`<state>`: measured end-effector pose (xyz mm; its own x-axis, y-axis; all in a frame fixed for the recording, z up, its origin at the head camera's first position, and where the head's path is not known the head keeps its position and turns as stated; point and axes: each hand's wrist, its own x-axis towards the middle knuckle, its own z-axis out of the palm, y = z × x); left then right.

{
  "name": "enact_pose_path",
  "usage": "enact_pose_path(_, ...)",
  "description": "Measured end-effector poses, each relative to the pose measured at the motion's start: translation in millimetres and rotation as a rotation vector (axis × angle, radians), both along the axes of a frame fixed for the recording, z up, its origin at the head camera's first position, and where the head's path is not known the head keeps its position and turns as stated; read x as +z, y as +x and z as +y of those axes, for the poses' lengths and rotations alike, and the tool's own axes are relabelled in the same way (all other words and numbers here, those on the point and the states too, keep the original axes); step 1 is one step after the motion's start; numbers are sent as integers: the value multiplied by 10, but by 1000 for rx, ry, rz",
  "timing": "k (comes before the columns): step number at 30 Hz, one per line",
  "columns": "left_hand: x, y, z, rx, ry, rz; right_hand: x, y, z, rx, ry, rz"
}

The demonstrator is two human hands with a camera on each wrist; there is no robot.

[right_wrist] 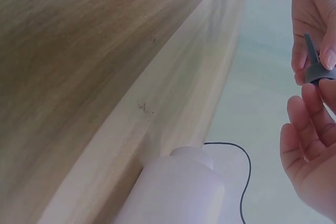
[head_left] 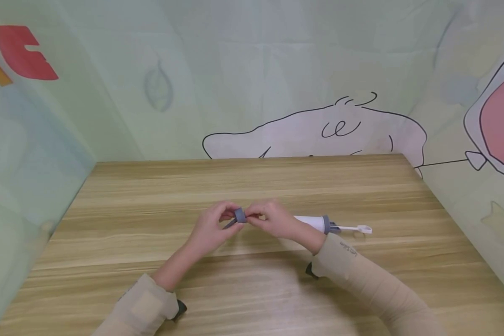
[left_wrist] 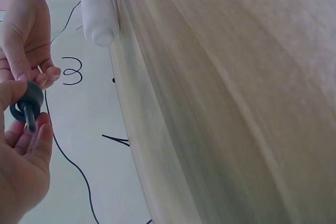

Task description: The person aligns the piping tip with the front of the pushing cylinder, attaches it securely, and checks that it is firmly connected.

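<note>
One stemmed cap (head_left: 240, 215) is resting between the left hand (head_left: 213, 228) and the right hand (head_left: 277, 220), above the tabletop (head_left: 143, 200).
Wood grain is stretching toward both side edges and the far edge; a white cylinder (head_left: 314, 222) is lying beside the right forearm (head_left: 311, 237). Dark grey and rounded, the cap is showing a thin stem (left_wrist: 30, 116); the left hand is gripping it, the right is pinching its opposite side.

Soft, diffuse light leaves a pale sheen on the table (head_left: 252, 284) (blurred in both wrist views).
</note>
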<state>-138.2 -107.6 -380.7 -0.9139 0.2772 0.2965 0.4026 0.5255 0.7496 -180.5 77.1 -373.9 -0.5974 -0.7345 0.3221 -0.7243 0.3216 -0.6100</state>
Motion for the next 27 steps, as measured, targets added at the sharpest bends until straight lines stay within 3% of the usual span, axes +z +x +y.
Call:
enact_pose_path(7, -10, 9, -3, -4, 25, -23, 10, 0, 8, 42, 35, 22)
enact_pose_path(16, -22, 5, -15, -2, 43, -60, 7, 4, 22, 73, 50, -90)
enact_pose_path(27, -45, 3, -30, -20, 62, -33, 21, 7, 57, 84, 70, -230)
